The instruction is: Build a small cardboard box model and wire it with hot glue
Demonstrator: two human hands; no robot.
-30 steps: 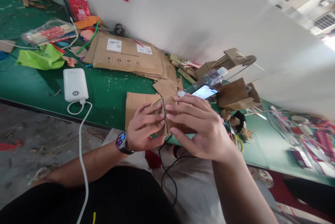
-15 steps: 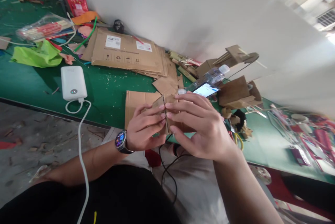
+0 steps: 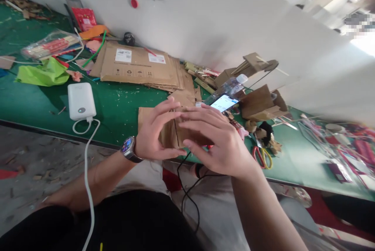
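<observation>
Brown cardboard pieces [image 3: 169,133] meet at a dark, narrow seam between my two hands, partly covered by my fingers. My left hand [image 3: 159,131], with a smartwatch [image 3: 128,145] at its wrist, curves around the left side of the cardboard, thumb and fingers well apart. Over the right side, my right hand [image 3: 215,135] has its fingers stretched out, their tips near the top of the seam and the thumb lower down. Whether its fingertips touch the cardboard I cannot tell. A lit phone [image 3: 225,103] lies just beyond my right hand.
On the green table [image 3: 117,100] are a white power bank [image 3: 81,101] with its cable, flattened cardboard boxes [image 3: 137,72], a clear plastic bottle [image 3: 231,86] and a cardboard construction [image 3: 258,102]. Scissors [image 3: 261,158] with red and yellow handles lie to the right. A white wall stands behind.
My left fingers have lifted off the cardboard seam and spread apart. My right hand has shifted slightly left, its fingers still over the cardboard. The view has tipped up a little.
</observation>
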